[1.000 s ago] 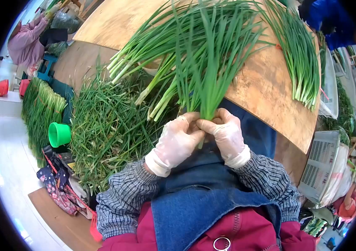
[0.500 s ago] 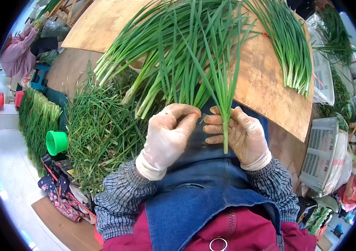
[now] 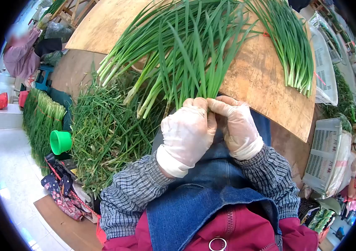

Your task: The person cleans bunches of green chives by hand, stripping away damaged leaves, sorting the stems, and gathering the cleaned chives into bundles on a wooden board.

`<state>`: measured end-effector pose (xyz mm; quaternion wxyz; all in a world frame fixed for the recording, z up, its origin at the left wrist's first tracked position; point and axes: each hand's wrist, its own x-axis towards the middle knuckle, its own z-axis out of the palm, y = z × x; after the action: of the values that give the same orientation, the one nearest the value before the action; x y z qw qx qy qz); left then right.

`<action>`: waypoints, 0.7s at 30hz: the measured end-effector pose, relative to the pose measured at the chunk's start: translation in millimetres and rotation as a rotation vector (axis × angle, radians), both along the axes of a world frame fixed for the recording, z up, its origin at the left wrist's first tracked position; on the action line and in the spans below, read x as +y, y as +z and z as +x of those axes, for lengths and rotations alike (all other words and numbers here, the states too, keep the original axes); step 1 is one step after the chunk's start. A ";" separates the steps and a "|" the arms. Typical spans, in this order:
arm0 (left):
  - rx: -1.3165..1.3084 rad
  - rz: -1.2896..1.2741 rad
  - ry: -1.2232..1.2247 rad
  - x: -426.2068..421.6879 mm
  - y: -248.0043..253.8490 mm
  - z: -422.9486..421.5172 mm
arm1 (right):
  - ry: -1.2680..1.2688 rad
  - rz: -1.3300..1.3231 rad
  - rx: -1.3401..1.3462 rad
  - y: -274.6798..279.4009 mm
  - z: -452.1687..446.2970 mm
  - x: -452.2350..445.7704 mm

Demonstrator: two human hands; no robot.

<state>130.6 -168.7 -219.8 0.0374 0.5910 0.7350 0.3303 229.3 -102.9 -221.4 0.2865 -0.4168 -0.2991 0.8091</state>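
A green tub [image 3: 60,142] stands beside a leaf heap [image 3: 111,134]; a board [image 3: 266,75] bears stalks. Left hand [image 3: 188,136] and right hand [image 3: 241,127] pinch leaves [image 3: 205,85].

2 gloved hands [image 3: 187,136] [image 3: 241,125], 1 plywood board [image 3: 264,77], 1 green bucket [image 3: 61,142] left, 1 blue stool [image 3: 43,78] far left. Green stalks [image 3: 199,69] overlap, uncountable.

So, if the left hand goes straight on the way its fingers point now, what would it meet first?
The left hand would likely meet the leaves right at its fingertips first; how deep they lie is unclear.
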 end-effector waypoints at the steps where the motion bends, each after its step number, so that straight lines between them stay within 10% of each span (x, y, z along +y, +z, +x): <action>1: 0.017 0.030 -0.021 -1.2 1.0 -1.4 | -0.007 -0.007 0.006 -0.6 -1.2 -0.8; 13: 0.058 0.207 -0.014 -80.1 17.8 -45.6 | 0.067 -0.099 0.102 3.7 -2.9 -7.1; 17: 0.123 0.116 0.474 -151.6 0.7 -98.2 | 0.016 -0.059 0.169 -2.4 7.2 -1.0; 21: 0.091 -0.410 0.373 -150.2 4.1 -99.3 | 0.051 -0.167 0.373 -13.7 34.1 8.1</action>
<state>31.3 -318.9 -215.7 0.0617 0.4397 0.8836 0.1490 263.4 -94.8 -235.1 0.2808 -0.2741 -0.1833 0.9013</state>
